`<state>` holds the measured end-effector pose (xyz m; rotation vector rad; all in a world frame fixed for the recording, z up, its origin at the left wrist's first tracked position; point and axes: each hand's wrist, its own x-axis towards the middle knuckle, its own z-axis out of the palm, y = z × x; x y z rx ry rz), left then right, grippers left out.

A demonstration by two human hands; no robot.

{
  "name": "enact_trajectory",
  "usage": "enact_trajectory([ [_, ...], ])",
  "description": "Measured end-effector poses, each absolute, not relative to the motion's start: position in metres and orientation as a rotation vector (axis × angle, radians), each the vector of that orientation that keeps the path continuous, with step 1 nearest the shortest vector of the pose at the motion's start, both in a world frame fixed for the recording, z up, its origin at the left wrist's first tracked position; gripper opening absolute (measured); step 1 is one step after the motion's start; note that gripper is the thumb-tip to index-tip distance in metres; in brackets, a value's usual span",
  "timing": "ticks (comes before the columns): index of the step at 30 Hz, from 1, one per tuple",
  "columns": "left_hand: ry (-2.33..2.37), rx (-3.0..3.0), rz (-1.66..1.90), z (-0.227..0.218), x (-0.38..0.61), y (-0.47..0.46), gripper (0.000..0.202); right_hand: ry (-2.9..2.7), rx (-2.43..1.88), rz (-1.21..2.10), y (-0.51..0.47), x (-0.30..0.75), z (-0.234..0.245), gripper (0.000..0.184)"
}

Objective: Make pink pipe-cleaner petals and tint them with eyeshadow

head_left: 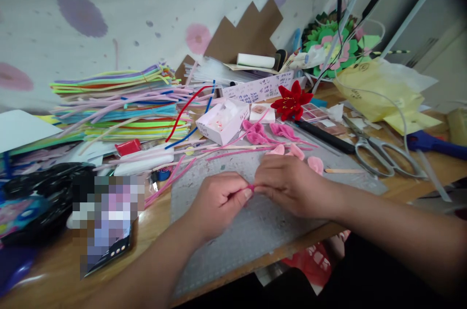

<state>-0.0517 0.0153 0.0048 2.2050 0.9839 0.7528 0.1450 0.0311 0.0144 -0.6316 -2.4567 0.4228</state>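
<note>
My left hand (221,202) and my right hand (294,182) meet over the grey cutting mat (280,236). Both are closed, fingertips pinching a small dark-pink fuzzy piece (251,188) that looks like pipe cleaner. Most of it is hidden by the fingers. Just beyond my right hand lie several pale pink petal shapes (315,165). Farther back are deeper pink looped petals (255,133) with long stems. Loose pink pipe cleaners (233,153) stretch across the mat's far part.
Bundles of coloured pipe cleaners (120,104) are stacked at the back left. A white box (223,121) and a red flower (292,100) stand behind the mat. Scissors (386,155) rest at the right, near a yellow bag (375,87). A phone (113,250) lies at the left.
</note>
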Motion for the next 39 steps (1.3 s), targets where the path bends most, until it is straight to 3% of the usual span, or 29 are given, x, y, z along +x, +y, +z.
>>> enact_trajectory([
  [4, 0.909, 2.588, 0.842, 0.0, -0.057, 0.016, 0.025, -2.256, -0.828, 0.91, 0.03, 0.14, 0.005, 0.022],
  [6, 0.917, 2.646, 0.86, -0.002, -0.058, 0.017, 0.022, -2.216, -0.91, 0.988, 0.03, 0.141, 0.002, 0.022],
  [9, 0.961, 2.562, 0.822, -0.002, -0.058, 0.02, 0.024, -2.332, -0.817, 0.823, 0.034, 0.148, 0.006, 0.014],
  [12, 1.023, 2.489, 0.783, -0.003, -0.056, 0.022, 0.028, -2.419, -0.726, 0.552, 0.035, 0.156, 0.015, 0.022],
  [19, 1.08, 2.524, 0.654, -0.003, -0.053, 0.02, 0.023, -2.558, -0.89, 0.228, 0.026, 0.145, 0.017, 0.019],
  [27, 1.001, 2.32, 0.635, 0.0, -0.051, 0.018, 0.031, -2.279, -0.997, 0.842, 0.027, 0.137, 0.008, 0.015],
  [31, 1.092, 2.069, 0.544, 0.004, -0.054, 0.023, 0.023, -2.119, -1.134, 1.021, 0.03, 0.137, 0.0, 0.013],
  [35, 1.257, 1.73, 0.8, 0.008, -0.059, 0.027, 0.014, -1.865, -1.234, 1.104, 0.031, 0.135, -0.004, 0.016],
  [39, 1.122, 1.308, 1.177, 0.001, -0.054, 0.026, 0.011, -1.64, -1.205, 1.246, 0.022, 0.127, -0.008, 0.021],
])
